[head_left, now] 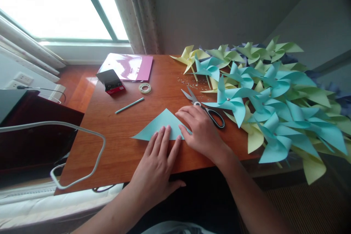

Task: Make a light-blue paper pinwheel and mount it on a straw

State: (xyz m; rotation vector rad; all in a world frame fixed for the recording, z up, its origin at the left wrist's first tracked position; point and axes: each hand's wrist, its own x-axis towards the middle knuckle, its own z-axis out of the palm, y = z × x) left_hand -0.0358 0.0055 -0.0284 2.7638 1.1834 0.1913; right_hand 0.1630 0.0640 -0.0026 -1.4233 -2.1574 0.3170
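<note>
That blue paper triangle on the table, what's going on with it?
A person presses a light blue folded paper triangle flat on the brown wooden table, left hand on its lower edge, right hand on its right corner. Black-handled scissors lie just beyond the right hand, beside a heap of blue and yellow paper pinwheels.

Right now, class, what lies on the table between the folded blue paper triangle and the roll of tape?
In the head view, only a thin blue stick lies between the blue paper triangle and the tape roll; otherwise bare table.
</note>
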